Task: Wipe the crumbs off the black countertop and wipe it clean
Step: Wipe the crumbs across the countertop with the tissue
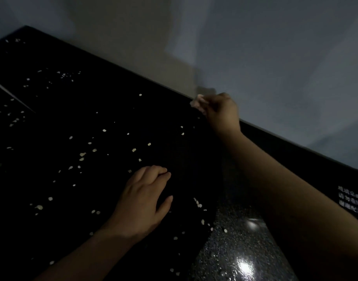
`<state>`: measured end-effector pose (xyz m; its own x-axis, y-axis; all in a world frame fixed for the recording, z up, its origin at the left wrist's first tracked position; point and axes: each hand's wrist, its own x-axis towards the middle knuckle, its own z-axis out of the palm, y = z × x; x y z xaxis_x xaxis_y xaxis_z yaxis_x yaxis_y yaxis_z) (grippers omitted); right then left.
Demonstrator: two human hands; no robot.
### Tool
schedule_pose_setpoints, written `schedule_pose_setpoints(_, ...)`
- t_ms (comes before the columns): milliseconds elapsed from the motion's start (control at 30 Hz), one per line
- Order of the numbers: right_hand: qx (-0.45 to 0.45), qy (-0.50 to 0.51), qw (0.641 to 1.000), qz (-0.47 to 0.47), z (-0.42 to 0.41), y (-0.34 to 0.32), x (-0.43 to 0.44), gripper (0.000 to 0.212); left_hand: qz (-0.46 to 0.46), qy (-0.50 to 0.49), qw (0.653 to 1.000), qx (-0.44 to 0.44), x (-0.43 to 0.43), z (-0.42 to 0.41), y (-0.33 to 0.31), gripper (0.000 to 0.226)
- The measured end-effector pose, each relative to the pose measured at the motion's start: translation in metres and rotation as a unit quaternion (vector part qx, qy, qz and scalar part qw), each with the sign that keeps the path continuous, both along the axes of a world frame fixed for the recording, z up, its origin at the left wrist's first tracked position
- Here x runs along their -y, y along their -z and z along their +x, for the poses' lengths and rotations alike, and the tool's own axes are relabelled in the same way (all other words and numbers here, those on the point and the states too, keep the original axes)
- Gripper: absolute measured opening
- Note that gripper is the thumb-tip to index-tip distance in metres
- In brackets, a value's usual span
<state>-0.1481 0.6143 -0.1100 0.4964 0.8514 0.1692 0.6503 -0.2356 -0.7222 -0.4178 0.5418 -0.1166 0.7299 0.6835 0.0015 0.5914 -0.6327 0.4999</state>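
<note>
Watching this feed remotely and it's seriously dark, so bear with me. Far left, a thin pale line (pixel 14 96) is running diagonally across the black countertop (pixel 76 110), and I can't work out what it is. The countertop itself is filling most of the view, tilting up to a far edge against a greyish wall (pixel 255 47), and pale crumbs (pixel 82 157) are lying scattered all over it, thickest on the left and centre, with a few more trailing down toward the bottom. The left hand (pixel 141 201) is resting palm down on the counter in the middle, fingers bent and thumb sticking out to the side; I can't tell if it's gripping anything, since whatever's under it is just blackness. The right hand (pixel 221 110) is reaching to the far edge with its fingers curled in, and there's a pale blur at the fingertips that could be something pinched or just the tips catching light, so I can't tell. Lower right, a speckled surface (pixel 230 252) is glinting with two bright glare spots. Far right, a small label (pixel 350 199) is showing three rows of white characters, too blurry to read.
</note>
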Motion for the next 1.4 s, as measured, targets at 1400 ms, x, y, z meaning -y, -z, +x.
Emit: schedule_pose_setpoints(1400, 0.003, -0.007, 1.000, 0.012, -0.031, -0.027, 0.004, 0.017, 0.020, -0.077, 0.997, 0.012, -0.053, -0.042, 0.007, 0.073)
